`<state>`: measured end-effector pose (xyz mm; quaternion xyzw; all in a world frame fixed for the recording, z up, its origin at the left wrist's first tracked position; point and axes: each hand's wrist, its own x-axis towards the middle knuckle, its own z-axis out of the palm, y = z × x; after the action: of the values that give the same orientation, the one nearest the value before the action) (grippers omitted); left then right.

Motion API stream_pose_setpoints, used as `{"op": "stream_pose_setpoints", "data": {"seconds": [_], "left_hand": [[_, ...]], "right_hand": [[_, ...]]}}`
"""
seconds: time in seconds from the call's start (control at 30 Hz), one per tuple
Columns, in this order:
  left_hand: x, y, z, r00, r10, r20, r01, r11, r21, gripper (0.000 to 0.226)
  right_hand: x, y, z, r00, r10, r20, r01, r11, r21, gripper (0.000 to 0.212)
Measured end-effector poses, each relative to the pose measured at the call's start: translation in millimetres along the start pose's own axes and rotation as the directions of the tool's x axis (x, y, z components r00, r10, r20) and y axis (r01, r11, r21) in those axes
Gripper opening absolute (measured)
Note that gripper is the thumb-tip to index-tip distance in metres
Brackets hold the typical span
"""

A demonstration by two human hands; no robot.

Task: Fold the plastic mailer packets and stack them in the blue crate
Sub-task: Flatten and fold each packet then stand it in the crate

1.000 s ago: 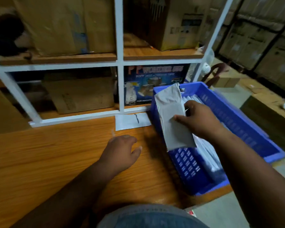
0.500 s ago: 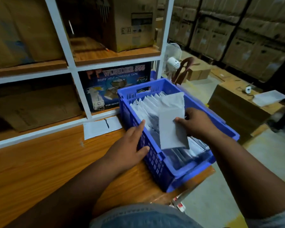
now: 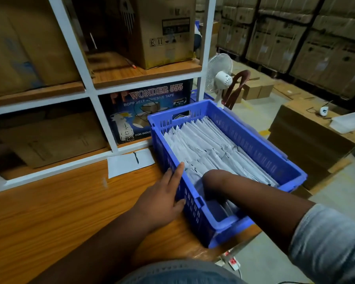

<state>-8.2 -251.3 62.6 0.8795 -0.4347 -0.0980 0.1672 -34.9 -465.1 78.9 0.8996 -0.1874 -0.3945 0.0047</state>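
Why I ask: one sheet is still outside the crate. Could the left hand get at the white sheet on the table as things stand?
Probably yes. The left hand lies flat against the blue crate, holding nothing, and bare table lies between it and the white sheet.

The right hand [image 3: 210, 189], which a second ago holds a folded mailer up above the crate [image 3: 254, 144], now reaches down inside the crate's near end, its fingers hidden among the mailers [image 3: 205, 144]; the folded mailer is no longer raised and cannot be told apart from the stack. The left hand [image 3: 162, 198] leaves the counter [image 3: 49, 218], where it rested flat, and now lies against the crate's left wall with straight fingers touching the rim.
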Motion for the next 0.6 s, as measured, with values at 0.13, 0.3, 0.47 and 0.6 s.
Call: {"op": "stream_pose_setpoints", "data": {"seconds": [0.13,0.3,0.47,0.6], "left_hand": [[1.9,-2.7,0.5,1.000,0.018,-0.007,-0.017,0.999,0.028,0.108],[0.3,-9.5,-2.3,0.998,0.068,0.001,-0.068,0.998,0.009,0.109],[0.0,-34.6,-2.8,0.999,0.051,-0.007,-0.051,0.998,0.040,0.107],[12.7,-77.9,-2.1,0.999,-0.055,0.002,0.054,0.996,0.068,0.090]], "right_hand": [[-8.9,10.7,-4.8,0.981,0.054,-0.187,-0.059,0.998,-0.021,0.017],[-19.3,12.5,-1.6,0.953,0.058,-0.296,-0.081,0.995,-0.066,0.017],[-27.4,16.7,-23.4,0.902,0.044,-0.428,-0.027,0.999,0.046,0.048],[-44.4,9.4,-50.4,0.807,0.004,-0.591,0.055,0.995,0.082,0.035]]}}
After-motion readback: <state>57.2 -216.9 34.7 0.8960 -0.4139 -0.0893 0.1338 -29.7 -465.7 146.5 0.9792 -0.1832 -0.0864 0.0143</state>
